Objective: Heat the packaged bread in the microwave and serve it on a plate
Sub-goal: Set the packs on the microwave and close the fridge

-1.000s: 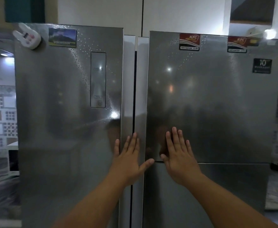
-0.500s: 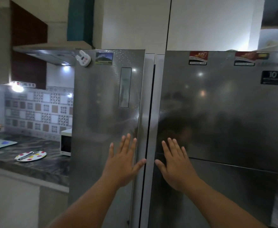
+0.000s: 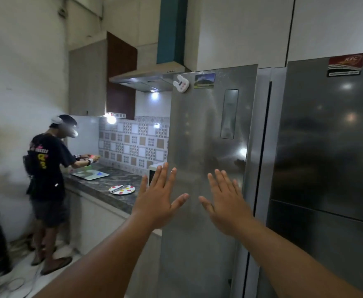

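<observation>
My left hand (image 3: 156,200) is up in front of me with the fingers straight and a little apart. It holds nothing. My right hand (image 3: 225,203) is up beside it, fingers straight and a little apart too, and it holds nothing. The two thumbs point at each other with a gap between them. I cannot tell if my hands touch the fridge (image 3: 210,147) or just hang in front of it. The fridge door is shut. A second, darker fridge (image 3: 326,147) stands just to its right, also shut.

I cannot see the bread. A bit of the white microwave (image 3: 153,168) peeks out on the counter (image 3: 103,186), right beside the fridge, half hidden by my left hand. A plate (image 3: 122,189) with colored dots lies on the counter near it, with something long and thin on top.

Another person (image 3: 47,181) stands at the far end of the counter, by a light tray (image 3: 90,174).
</observation>
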